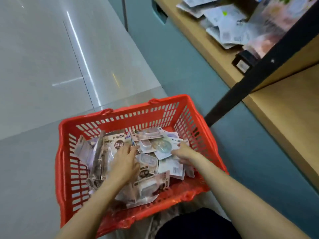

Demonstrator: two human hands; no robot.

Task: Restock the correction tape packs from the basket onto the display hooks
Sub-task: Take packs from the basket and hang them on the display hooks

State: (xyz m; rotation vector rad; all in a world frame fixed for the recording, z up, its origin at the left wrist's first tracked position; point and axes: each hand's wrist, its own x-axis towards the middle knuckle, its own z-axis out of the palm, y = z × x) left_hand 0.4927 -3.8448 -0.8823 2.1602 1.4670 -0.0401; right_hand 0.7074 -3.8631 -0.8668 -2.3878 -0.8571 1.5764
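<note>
- Correction tape packs (148, 167), flat card-backed blister packs with clear plastic bubbles, are heaped loosely in the red slotted plastic shopping basket (69, 152), which is set on the grey tiled floor (34, 66).
- The step in hand is judged to be the picking stage: packs are being sorted or gathered inside the basket, and none is seen being carried towards the display.
- The left hand (125, 160) is laid flat on the heap with fingers spread and fairly straight, pressing on a grey-and-white pack; nothing is clasped by it.
- The right hand (182, 150) is placed at the right side of the heap, its fingers bent over the edge of a white pack with a round greenish bubble (163, 146); the pack appears to be pinched, though the thumb side is blurred.
- No display hooks can be made out; only a tan shelf unit with a black upright (259, 71) is seen to the right, bearing a loose pile of pale packets (224, 25).
- The next move is judged to call for one pack, or a small stack, to be lifted clear of the pile, its hang hole turned upward, and then carried up to a hook.
- A snag is likely where packs overlap, so a clean separation would be needed first.
</note>
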